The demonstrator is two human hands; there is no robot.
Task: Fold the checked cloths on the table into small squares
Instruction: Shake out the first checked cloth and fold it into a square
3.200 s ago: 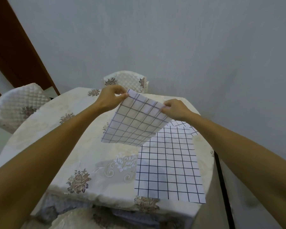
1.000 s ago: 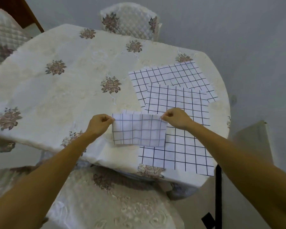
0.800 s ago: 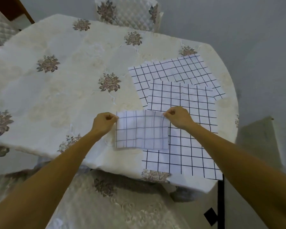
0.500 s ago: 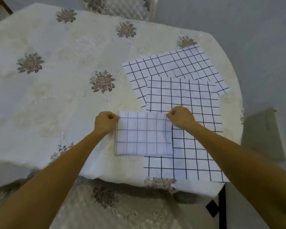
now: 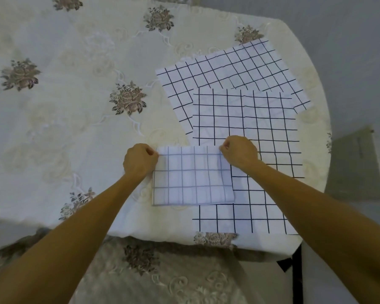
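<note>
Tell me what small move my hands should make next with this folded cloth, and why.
Probably bring the corner in the left hand across to the right hand, halving the folded cloth. Both hands pinch its far corners; it lies flat, partly over an unfolded cloth, and looks wider than deep, so not yet a small square.

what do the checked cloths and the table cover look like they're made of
Checked cloths: probably thin woven fabric, matte; the folded cloth lies limp with soft creases. Table cover: likely heavier cloth with a slight sheen, embroidered-looking roses and raised scrollwork.
</note>
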